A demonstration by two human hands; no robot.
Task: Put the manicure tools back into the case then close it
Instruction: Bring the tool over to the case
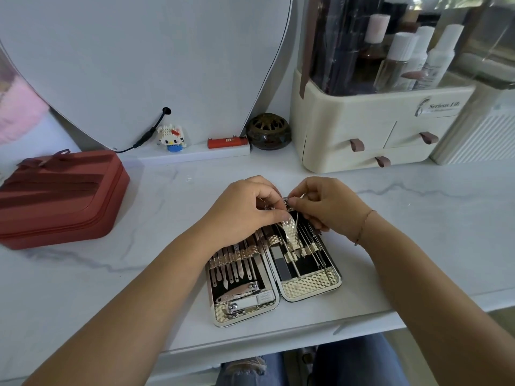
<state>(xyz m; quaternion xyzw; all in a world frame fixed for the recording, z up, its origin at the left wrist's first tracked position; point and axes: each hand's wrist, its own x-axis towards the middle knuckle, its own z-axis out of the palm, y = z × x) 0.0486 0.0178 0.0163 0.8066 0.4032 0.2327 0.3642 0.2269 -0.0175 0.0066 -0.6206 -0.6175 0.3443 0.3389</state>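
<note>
A gold-patterned manicure case (309, 288) lies open flat on the white marble table, near its front edge. The left half holds several thin steel tools under elastic loops and two nail clippers (245, 298) at the bottom. The right half holds a grey nail file (281, 263) and several thin probes. My left hand (245, 210) and my right hand (323, 204) meet over the far end of the case, both pinching a small metal tool (285, 202). My left thumb presses a gold strap (291, 232). The far edge of the case is hidden by my hands.
A red zipped pouch (58, 196) sits at the left. At the back stand a cream drawer organizer (370, 126) with bottles, a dark round burner (269, 130), a red lighter (227, 142), a small block figure (171, 137) and a large mirror (139, 59).
</note>
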